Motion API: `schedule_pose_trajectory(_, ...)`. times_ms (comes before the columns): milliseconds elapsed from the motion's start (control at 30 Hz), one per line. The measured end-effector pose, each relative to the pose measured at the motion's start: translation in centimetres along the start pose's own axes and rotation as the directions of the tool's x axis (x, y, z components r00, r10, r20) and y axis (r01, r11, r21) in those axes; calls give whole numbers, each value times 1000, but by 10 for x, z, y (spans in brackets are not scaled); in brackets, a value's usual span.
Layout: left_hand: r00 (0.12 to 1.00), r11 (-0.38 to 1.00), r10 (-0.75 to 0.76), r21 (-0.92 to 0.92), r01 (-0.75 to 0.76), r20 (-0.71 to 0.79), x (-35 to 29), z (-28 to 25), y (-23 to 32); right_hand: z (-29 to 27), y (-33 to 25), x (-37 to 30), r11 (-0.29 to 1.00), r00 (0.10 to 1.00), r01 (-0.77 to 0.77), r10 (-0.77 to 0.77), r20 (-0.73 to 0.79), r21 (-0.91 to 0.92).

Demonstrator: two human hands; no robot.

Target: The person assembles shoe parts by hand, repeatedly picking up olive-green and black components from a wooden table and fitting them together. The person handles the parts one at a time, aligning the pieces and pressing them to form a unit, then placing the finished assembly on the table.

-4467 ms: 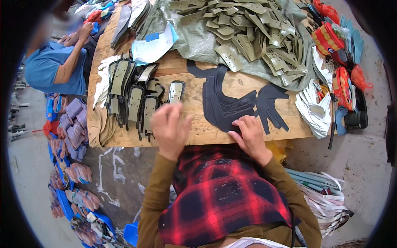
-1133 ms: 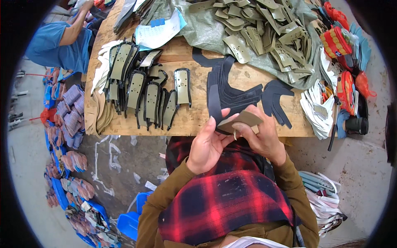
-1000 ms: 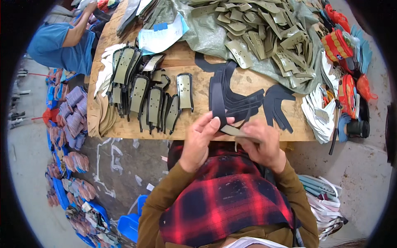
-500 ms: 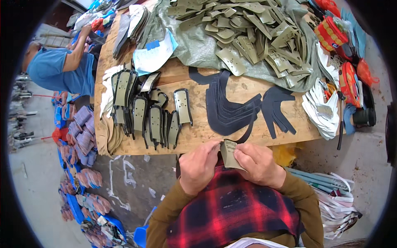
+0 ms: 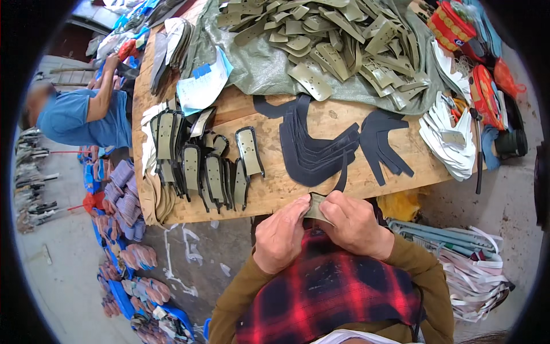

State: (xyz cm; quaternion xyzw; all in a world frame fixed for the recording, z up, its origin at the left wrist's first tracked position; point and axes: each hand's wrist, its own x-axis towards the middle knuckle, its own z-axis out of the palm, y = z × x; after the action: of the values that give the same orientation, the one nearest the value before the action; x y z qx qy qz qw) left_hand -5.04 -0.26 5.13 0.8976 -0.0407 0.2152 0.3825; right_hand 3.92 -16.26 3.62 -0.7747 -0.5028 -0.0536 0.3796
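Note:
At the near edge of the table I hold a small olive-green curved plate (image 5: pixel 317 214) between both hands. My left hand (image 5: pixel 279 236) pinches its left side, with the fingers closed. My right hand (image 5: pixel 356 225) grips its right side, thumb and bent fingers pressed on the upper edge. A narrow black strip (image 5: pixel 344 174) runs from the plate's top edge up past my right fingers onto the table. Beyond it lies a stack of curved dark pieces (image 5: pixel 312 163). My fingers hide much of the plate.
Several olive plates with black edging (image 5: pixel 215 175) stand at the table's left. A heap of bare olive plates (image 5: pixel 338 46) lies on a grey-green sheet (image 5: pixel 263 74) at the back. White cut pieces (image 5: pixel 444 137) are at the right. Another person (image 5: pixel 86 112) works at the far left.
My right hand has shifted left and up over the plate, covering more of it. The plate now looks tilted, with less of its face showing. The view has turned slightly.

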Motion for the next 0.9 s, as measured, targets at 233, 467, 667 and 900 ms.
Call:
schedule_pose_trajectory(233,999,999,33,23,-33,5,-9,8,-9,-4,-5,3,995,995,-93,91,41,43)
schedule_pose_trajectory(467,884,353,-350,-830,431,310,2,5,-9,-20,-4,16,830,963,-271,230,143,487)
schedule_pose_trajectory(667,846,302,-434,-835,460,309,4,11,-8,-22,-2,17,782,936,-345,247,251,518)
schedule_pose_trajectory(900,848,495,-497,-743,451,184,14,10,-2,-17,-2,15,775,914,-394,277,295,493)
